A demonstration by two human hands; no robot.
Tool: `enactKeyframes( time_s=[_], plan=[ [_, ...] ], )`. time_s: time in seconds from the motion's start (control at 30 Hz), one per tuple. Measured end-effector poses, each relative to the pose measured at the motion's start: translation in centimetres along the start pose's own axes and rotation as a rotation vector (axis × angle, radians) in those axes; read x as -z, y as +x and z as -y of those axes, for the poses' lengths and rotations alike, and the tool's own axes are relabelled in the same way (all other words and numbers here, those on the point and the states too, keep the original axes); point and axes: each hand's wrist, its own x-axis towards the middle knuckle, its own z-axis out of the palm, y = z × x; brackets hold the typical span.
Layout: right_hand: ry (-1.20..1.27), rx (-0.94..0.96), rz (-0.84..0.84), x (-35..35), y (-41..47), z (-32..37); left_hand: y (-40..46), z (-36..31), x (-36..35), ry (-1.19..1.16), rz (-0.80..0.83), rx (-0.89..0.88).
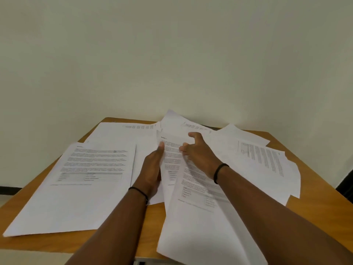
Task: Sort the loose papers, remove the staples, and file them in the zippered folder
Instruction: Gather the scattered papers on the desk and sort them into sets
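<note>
Loose printed papers cover a wooden table (309,190). My left hand (152,169) holds the left edge of a raised printed sheet (172,152) in the middle, thumb on top. My right hand (198,152) grips the same bundle from the right, fingers curled over its pages. A lower sheet (194,217) of that bundle hangs toward the table's near edge. A flat stack with a table printed on it (89,169) lies at the left. No staples or zippered folder show.
More sheets (267,163) are spread at the right and others (129,131) at the back, against a plain pale wall (172,54). Bare wood (47,243) shows along the near-left edge. A dark strip (345,180) sits at far right.
</note>
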Motion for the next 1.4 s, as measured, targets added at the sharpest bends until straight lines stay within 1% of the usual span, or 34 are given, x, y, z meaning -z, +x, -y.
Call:
enactKeyframes(
  time_s=[0.17,0.23,0.3,0.33,0.4,0.47,0.53,0.6,0.7,0.8,0.87,0.93,1.07,1.13,1.2,1.3,1.4],
  plan=[
    [0.278,-0.047,-0.079,1.3,-0.6,-2.3,0.9,1.0,0.3,0.079,0.01,0.03],
    [0.203,-0.002,-0.128,1.9,-1.0,-3.4,1.0,1.1,0.3,0.088,0.012,0.047],
    [0.035,0.08,-0.143,2.4,-1.4,-4.4,1.2,1.2,0.3,0.09,0.007,0.054],
    [-0.102,0.133,-0.174,2.6,-1.6,-4.9,1.3,1.3,0.4,0.091,0.004,0.057],
    [-0.481,0.225,-0.29,3.1,-2.0,-5.8,1.3,1.4,0.3,0.101,-0.003,0.052],
    [-0.81,0.228,-0.392,3.5,-2.5,-7.0,1.3,1.3,0.3,0.104,-0.019,0.046],
    [-0.911,0.194,-0.38,3.3,-2.8,-8.8,1.3,1.3,0.2,0.111,-0.026,0.043],
    [-0.901,0.212,-0.369,3.1,-2.8,-10.1,1.3,1.4,0.1,0.116,-0.002,0.031],
    [-0.855,0.281,-0.404,2.7,-2.2,-9.8,1.1,1.6,0.3,0.137,0.081,-0.003],
    [-0.725,0.369,-0.441,2.0,-1.4,-8.9,0.9,1.6,0.1,0.102,0.184,-0.005],
    [-0.631,0.409,-0.447,1.3,-0.8,-8.2,0.8,1.4,-0.3,0.102,0.207,0.013],
    [-0.54,0.447,-0.476,0.4,0.0,-7.5,0.7,1.4,-0.5,0.177,0.216,0.011],
    [-0.414,0.513,-0.508,-1.2,1.8,-6.5,1.5,1.7,-0.3,0.324,0.153,0.078],
    [-0.363,0.536,-0.514,-1.6,2.4,-6.2,1.8,1.6,-0.4,0.411,0.126,0.077],
    [-0.302,0.536,-0.542,-1.7,2.9,-5.8,1.9,1.5,-0.4,0.439,0.098,0.066],
    [-0.256,0.535,-0.617,-1.1,3.2,-5.3,1.9,1.5,-0.2,0.35,0.042,0.034],
    [-0.303,0.583,-0.676,0.6,3.0,-4.6,1.9,1.3,0.4,0.183,-0.004,0.001]
  ],
)
